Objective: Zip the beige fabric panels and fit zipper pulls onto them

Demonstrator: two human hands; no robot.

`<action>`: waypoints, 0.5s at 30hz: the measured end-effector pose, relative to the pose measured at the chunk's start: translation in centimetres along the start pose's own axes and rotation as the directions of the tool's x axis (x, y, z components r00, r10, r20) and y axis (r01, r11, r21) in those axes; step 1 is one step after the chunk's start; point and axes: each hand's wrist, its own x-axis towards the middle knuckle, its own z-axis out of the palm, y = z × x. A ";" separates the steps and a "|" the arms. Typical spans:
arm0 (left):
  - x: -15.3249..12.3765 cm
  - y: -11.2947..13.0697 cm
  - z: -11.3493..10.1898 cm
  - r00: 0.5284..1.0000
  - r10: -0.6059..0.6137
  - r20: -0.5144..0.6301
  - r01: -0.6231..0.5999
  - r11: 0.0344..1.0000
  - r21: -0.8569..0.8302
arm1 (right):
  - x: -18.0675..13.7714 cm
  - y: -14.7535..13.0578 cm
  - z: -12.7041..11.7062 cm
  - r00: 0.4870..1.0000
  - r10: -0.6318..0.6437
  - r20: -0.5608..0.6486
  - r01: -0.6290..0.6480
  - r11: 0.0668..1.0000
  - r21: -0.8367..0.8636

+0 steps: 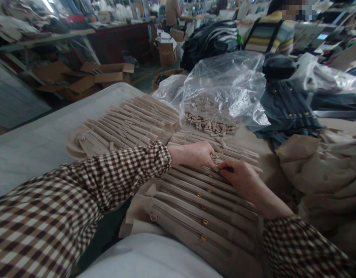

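Note:
Overlapping beige fabric pieces lie in a row in front of me, each with a long zipper and a gold-coloured zipper pull. Over the middle of the row, my left hand is closed, fingertips down at one of the zippers; what it pinches is hidden. My right hand meets it from the right, thumb and finger pinched on a small pale tab. Just beyond my hands, a heap of small beige tabs spills from a clear plastic bag.
More zippered beige pieces are stacked at the left on a pale table. Crumpled beige fabric lies at the right, dark fabric behind it. Open cardboard boxes stand on the floor. A person in a striped top is farther back.

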 end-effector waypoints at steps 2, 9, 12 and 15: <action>-0.1 0.0 -0.1 1.000 0.003 -0.013 -0.003 1.000 0.001 | 0.1 -0.1 0.2 1.000 -0.001 -0.009 0.001 1.000 -0.003; -0.3 -0.3 -0.2 0.998 -0.038 -0.047 0.043 0.992 0.118 | -0.1 -0.7 1.1 0.998 -0.047 -0.051 0.038 0.984 -0.173; -0.6 -0.9 -0.7 0.997 -0.039 -0.059 0.045 0.993 0.105 | -0.1 -1.0 0.5 0.999 -0.020 -0.042 0.017 0.997 -0.078; -1.2 -1.2 -1.3 0.995 -0.041 -0.089 0.048 0.996 0.072 | 0.2 -1.7 -0.3 0.995 0.063 -0.083 -0.050 0.988 0.147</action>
